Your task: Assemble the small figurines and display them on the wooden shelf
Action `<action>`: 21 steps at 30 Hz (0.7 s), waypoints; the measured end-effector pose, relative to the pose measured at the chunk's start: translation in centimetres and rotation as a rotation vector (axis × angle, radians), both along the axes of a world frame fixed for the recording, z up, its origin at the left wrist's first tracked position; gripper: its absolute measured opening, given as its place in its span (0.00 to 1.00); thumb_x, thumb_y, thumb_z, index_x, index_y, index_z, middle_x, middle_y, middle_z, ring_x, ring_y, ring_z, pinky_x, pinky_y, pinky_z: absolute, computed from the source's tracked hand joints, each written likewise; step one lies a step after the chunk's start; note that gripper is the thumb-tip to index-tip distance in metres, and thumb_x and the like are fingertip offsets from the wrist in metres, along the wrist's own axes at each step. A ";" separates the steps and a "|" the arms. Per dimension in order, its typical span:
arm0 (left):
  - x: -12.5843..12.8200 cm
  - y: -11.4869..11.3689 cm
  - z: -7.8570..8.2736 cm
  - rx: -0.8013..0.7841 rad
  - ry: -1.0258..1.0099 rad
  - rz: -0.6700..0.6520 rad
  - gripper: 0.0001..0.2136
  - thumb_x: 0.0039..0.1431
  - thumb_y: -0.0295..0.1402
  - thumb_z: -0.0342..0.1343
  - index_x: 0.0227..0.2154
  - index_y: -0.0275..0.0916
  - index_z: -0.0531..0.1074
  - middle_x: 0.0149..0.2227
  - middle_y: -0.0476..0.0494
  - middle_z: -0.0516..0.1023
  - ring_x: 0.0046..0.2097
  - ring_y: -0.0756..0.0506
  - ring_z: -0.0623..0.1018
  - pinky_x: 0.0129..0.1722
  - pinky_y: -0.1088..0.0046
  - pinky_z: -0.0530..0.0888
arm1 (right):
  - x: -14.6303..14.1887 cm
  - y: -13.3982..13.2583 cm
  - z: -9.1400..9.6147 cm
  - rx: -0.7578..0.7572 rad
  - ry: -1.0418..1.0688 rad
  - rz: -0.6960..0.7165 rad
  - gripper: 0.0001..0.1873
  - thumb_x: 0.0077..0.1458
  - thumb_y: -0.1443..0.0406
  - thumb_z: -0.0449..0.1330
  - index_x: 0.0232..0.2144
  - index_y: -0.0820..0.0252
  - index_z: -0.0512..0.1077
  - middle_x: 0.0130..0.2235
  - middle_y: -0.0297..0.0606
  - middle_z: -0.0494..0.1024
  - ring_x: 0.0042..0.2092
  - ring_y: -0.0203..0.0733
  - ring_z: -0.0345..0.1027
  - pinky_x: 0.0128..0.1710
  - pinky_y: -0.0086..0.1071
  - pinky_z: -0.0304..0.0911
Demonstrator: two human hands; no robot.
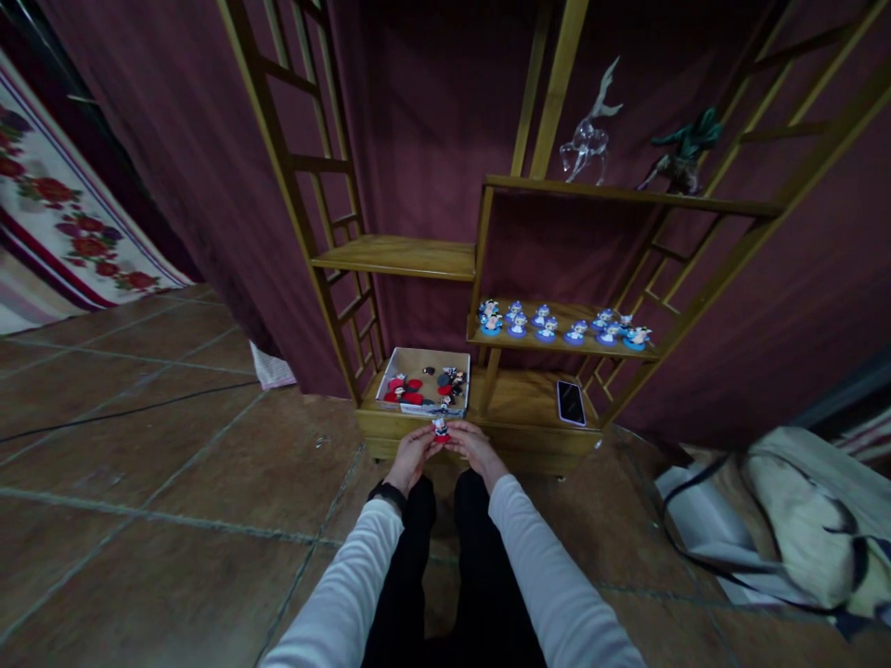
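The figurine (441, 430), white and dark on a red base, is held upright between the two hands, in front of the shelf unit's lower deck. The left hand (413, 452) and the right hand (473, 445) are brought together, the fingers of each closed on opposite sides of the piece. A black wristband (388, 494) is fitted on the left wrist.

Surfaces: the lower deck (519, 394) is wood and lies just beyond both hands. A phone (572, 404) rests on it, to the right of the right hand. Above and to the right of the right hand, the middle shelf (549, 347) carries small figurines (547, 329) in two loose rows; most have purple bases, those at the ends blue. Higher up, the top shelf (626, 193) supports a clear deer figurine (587, 144) and a dark green statuette (688, 148).

Room: a maroon curtain (432, 121) backs the unit. Brown floor tiles (174, 520) extend left of the left hand, crossed by a black cable (139, 404). A pale bag (800, 510) lies far right of the right hand.

Container: an open cardboard box (432, 356) sits on the deck directly beyond the left hand. Contents: red pieces at left, dark-and-red figures at right.
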State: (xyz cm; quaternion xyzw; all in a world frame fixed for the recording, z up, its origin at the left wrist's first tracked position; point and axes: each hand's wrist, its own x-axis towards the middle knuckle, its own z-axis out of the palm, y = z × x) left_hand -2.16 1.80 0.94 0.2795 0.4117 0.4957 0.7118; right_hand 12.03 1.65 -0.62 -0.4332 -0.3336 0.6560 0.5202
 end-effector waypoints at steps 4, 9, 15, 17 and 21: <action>-0.1 0.0 -0.2 0.010 0.004 -0.001 0.09 0.46 0.22 0.59 0.33 0.31 0.74 0.28 0.40 0.78 0.27 0.51 0.77 0.31 0.77 0.74 | 0.0 -0.1 0.0 0.017 0.000 0.000 0.18 0.36 0.60 0.66 0.33 0.61 0.73 0.33 0.39 0.78 0.33 0.38 0.71 0.39 0.35 0.64; -0.1 0.2 -0.4 0.010 0.005 -0.004 0.08 0.46 0.22 0.59 0.33 0.31 0.73 0.27 0.41 0.78 0.26 0.51 0.76 0.30 0.76 0.74 | 0.0 -0.3 0.4 0.030 -0.002 0.012 0.18 0.36 0.60 0.66 0.32 0.61 0.73 0.35 0.39 0.77 0.35 0.38 0.71 0.39 0.34 0.64; 0.0 0.3 -0.5 0.010 -0.002 -0.008 0.08 0.46 0.20 0.58 0.32 0.31 0.73 0.26 0.41 0.78 0.27 0.51 0.77 0.30 0.77 0.74 | -0.1 -0.3 0.5 0.026 -0.030 -0.008 0.17 0.35 0.61 0.67 0.31 0.60 0.73 0.33 0.36 0.77 0.33 0.37 0.71 0.39 0.35 0.64; 0.0 0.2 -0.5 0.008 0.005 -0.012 0.08 0.46 0.20 0.58 0.32 0.31 0.74 0.26 0.41 0.78 0.27 0.51 0.77 0.30 0.77 0.74 | -0.1 -0.3 0.4 0.023 -0.039 -0.010 0.16 0.34 0.61 0.67 0.30 0.60 0.73 0.32 0.36 0.77 0.32 0.37 0.71 0.39 0.35 0.64; 0.0 0.2 -0.4 0.009 0.029 0.007 0.07 0.45 0.20 0.59 0.31 0.31 0.74 0.25 0.41 0.77 0.26 0.51 0.77 0.29 0.77 0.74 | -0.1 -0.3 0.4 0.021 -0.036 -0.004 0.16 0.34 0.61 0.67 0.29 0.61 0.73 0.31 0.37 0.78 0.32 0.38 0.71 0.38 0.36 0.65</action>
